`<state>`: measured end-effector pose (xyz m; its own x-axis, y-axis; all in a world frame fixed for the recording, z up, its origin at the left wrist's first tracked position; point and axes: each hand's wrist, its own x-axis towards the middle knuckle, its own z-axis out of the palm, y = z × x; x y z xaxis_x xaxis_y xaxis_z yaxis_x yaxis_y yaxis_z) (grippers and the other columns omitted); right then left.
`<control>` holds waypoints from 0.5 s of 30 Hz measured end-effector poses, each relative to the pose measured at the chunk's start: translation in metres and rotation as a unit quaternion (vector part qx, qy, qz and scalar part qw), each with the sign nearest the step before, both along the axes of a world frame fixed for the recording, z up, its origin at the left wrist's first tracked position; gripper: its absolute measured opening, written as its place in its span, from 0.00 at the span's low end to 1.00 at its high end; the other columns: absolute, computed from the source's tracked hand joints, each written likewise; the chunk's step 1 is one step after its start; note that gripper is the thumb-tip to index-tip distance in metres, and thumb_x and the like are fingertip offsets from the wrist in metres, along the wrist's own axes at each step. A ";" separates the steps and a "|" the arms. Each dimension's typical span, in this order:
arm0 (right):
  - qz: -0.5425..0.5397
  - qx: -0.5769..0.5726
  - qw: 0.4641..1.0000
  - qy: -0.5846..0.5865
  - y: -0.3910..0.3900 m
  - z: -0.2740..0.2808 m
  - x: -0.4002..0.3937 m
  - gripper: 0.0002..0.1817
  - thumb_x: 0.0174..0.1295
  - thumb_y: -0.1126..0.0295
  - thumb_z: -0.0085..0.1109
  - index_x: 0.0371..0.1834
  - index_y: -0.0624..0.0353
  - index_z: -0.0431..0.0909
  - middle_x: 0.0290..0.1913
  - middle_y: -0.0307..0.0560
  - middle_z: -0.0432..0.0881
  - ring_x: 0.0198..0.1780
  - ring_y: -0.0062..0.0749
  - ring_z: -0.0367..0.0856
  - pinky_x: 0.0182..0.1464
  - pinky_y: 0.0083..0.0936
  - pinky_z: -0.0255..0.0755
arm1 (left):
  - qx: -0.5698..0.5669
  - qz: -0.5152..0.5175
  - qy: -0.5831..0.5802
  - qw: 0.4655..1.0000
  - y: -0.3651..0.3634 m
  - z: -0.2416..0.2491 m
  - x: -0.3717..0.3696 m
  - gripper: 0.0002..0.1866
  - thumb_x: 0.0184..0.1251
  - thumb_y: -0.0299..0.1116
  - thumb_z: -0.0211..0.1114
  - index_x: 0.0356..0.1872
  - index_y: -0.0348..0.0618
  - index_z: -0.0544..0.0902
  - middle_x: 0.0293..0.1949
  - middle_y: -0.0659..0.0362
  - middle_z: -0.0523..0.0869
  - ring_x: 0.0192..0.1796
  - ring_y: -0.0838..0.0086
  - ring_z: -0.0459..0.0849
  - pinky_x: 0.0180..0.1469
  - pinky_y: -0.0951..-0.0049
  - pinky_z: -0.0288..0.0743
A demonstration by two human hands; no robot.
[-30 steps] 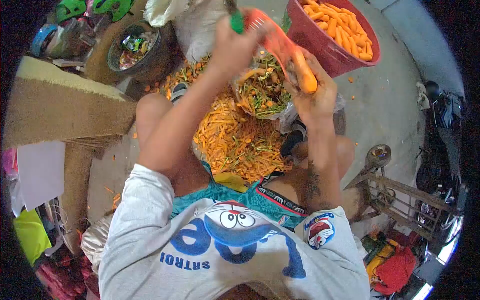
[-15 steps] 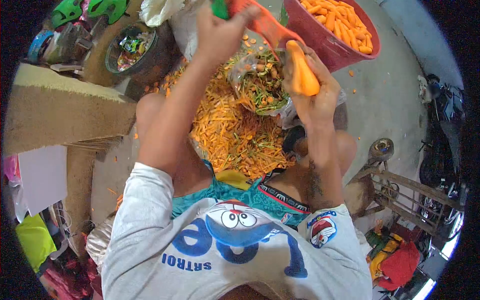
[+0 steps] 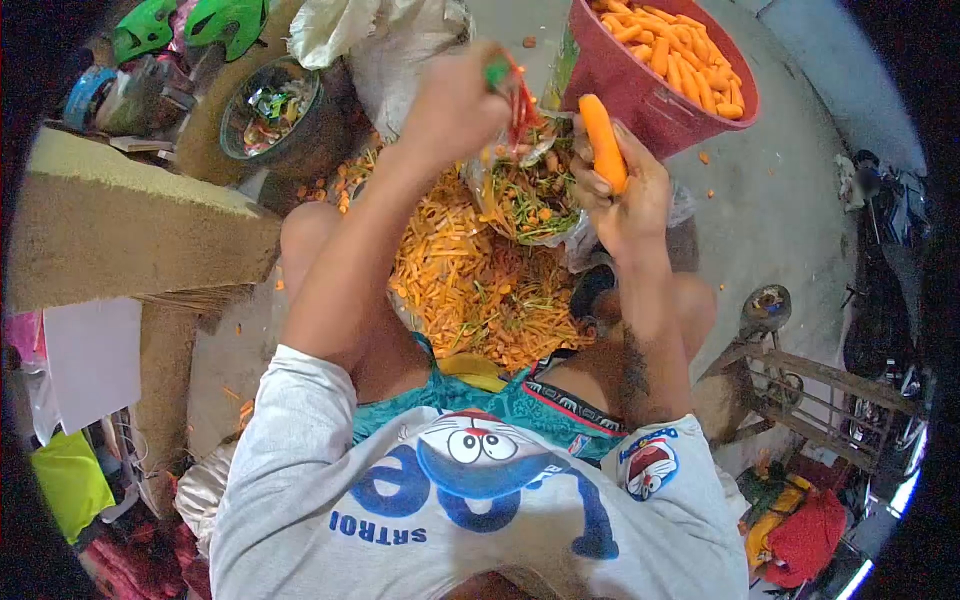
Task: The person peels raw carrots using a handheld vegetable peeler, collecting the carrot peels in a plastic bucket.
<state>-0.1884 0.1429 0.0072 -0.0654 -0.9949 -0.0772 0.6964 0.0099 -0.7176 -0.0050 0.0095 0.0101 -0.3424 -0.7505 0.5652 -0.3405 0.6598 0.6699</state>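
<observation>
My left hand point(image 3: 455, 105) is closed round a red and green peeler point(image 3: 522, 108), smeared by motion and partly hidden by the fingers. In my right hand point(image 3: 640, 195) a smooth orange carrot point(image 3: 603, 140) stands nearly upright, its top end free above the fingers. The peeler is to the left of the carrot, apart from it. Below both hands, a heap of carrot peelings point(image 3: 450, 260) covers the floor between my legs. A clear plastic bag point(image 3: 535, 200) with green stems and carrot ends lies on the heap's far side.
A red tub point(image 3: 640, 80) full of carrots stands at the far right. To the far left are a dark bin point(image 3: 235, 125) with litter and a white sack point(image 3: 400, 70). A wooden frame point(image 3: 815, 400) is at the right, a yellow-topped block point(image 3: 140, 220) at the left.
My left hand with the peeler has moved down and away from the carrot. The carrot has turned more upright in my right hand, which has shifted slightly.
</observation>
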 end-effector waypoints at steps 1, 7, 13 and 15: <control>0.012 0.043 0.999 -0.023 -0.002 -0.002 -0.002 0.19 0.79 0.61 0.43 0.59 0.64 0.74 0.36 0.40 0.75 0.22 0.15 0.66 0.19 0.13 0.58 | 0.012 -0.013 -0.190 0.982 0.009 -0.001 -0.002 0.11 0.60 0.25 0.66 0.43 0.33 0.80 0.35 0.44 0.89 0.41 0.48 0.89 0.46 0.55 0.82; 0.041 0.026 0.998 0.035 -0.002 -0.003 0.002 0.17 0.79 0.60 0.42 0.53 0.61 0.75 0.32 0.38 0.74 0.19 0.14 0.62 0.18 0.12 0.55 | 0.102 -0.150 -0.174 0.968 0.027 -0.002 -0.015 0.14 0.58 0.27 0.64 0.44 0.30 0.82 0.37 0.38 0.88 0.44 0.40 0.87 0.49 0.49 0.81; -0.014 0.025 1.000 -0.011 -0.007 -0.014 0.004 0.16 0.79 0.59 0.45 0.51 0.62 0.76 0.33 0.41 0.76 0.18 0.16 0.62 0.19 0.14 0.59 | 0.192 -0.140 -0.269 0.934 0.003 -0.028 -0.017 0.14 0.60 0.31 0.65 0.43 0.30 0.82 0.37 0.36 0.88 0.45 0.39 0.87 0.48 0.48 0.81; -0.023 -0.040 0.999 0.029 -0.005 -0.006 0.004 0.18 0.80 0.57 0.47 0.53 0.62 0.76 0.33 0.41 0.77 0.19 0.17 0.65 0.20 0.15 0.60 | 0.172 -0.123 -0.330 0.920 -0.004 -0.036 -0.014 0.15 0.60 0.32 0.65 0.43 0.30 0.83 0.37 0.36 0.88 0.45 0.39 0.87 0.48 0.48 0.80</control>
